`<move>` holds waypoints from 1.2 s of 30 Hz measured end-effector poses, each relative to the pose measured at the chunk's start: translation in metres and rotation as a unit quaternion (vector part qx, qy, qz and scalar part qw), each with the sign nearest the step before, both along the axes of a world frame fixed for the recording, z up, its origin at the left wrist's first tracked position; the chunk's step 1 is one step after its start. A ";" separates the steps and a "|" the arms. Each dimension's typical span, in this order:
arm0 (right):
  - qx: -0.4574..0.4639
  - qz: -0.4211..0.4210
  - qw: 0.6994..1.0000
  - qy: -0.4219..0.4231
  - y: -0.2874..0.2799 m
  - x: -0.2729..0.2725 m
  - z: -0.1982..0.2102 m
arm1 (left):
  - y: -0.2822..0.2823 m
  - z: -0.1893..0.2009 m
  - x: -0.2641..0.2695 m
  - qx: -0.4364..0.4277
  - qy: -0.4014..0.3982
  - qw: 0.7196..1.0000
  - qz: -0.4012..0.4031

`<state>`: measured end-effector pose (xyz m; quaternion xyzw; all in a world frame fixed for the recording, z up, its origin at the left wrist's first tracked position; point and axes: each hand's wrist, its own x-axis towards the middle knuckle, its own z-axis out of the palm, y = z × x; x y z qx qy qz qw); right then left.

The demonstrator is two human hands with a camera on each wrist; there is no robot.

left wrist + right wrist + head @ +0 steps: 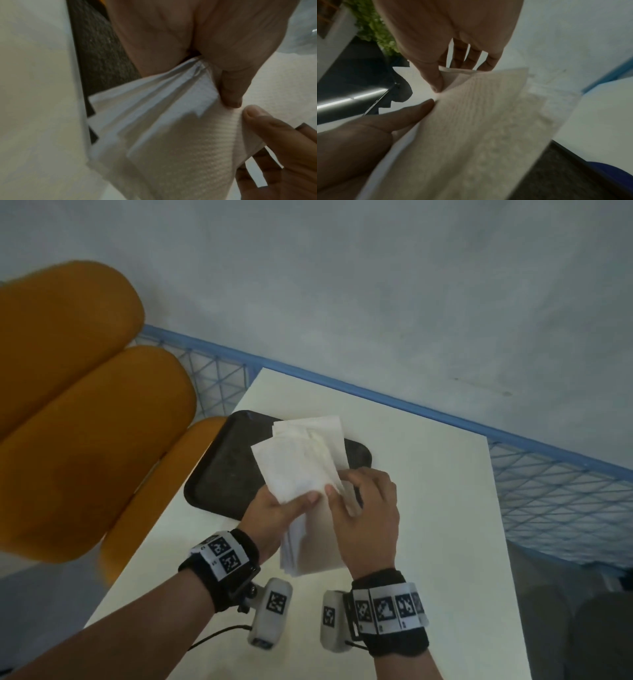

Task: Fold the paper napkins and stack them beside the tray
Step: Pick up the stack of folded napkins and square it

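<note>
From the head view, both hands hold a bunch of white paper napkins (301,467) up over the near edge of a dark tray (219,470). The left hand (277,511) pinches the bunch at its lower end with the thumb on top. The right hand (370,508) pinches the same end from the other side. The tray lies on a white table (428,508), toward its far left corner. More white napkins (315,546) lie under the hands on the table, just beside the tray's near edge. An orange chair (85,412) stands at the table's left edge, and a blue wire fence (548,491) runs behind the far edge. The left wrist view shows what the head view does not: the napkin edges (137,121) fan out like steps, and the paper has a bumpy pattern. The left thumb (231,88) presses the paper, and a finger (267,121) of the other hand touches it close by. The right wrist view shows the right thumb (433,75) pinching a napkin's corner (488,108), with the fingers curled behind it. It is blurry.
</note>
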<state>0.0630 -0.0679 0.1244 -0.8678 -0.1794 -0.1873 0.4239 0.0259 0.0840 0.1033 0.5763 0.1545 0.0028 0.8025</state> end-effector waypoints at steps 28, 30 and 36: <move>0.370 -0.032 0.850 0.374 -0.008 -0.050 -0.017 | 0.163 -0.054 0.090 0.238 0.191 0.946 -0.106; 0.365 -0.048 0.850 0.376 -0.009 -0.056 -0.027 | 0.182 -0.064 0.107 0.289 0.207 0.926 -0.130; 0.338 -0.059 0.846 0.408 -0.003 -0.045 -0.051 | 0.207 -0.099 0.130 0.421 0.251 0.852 -0.183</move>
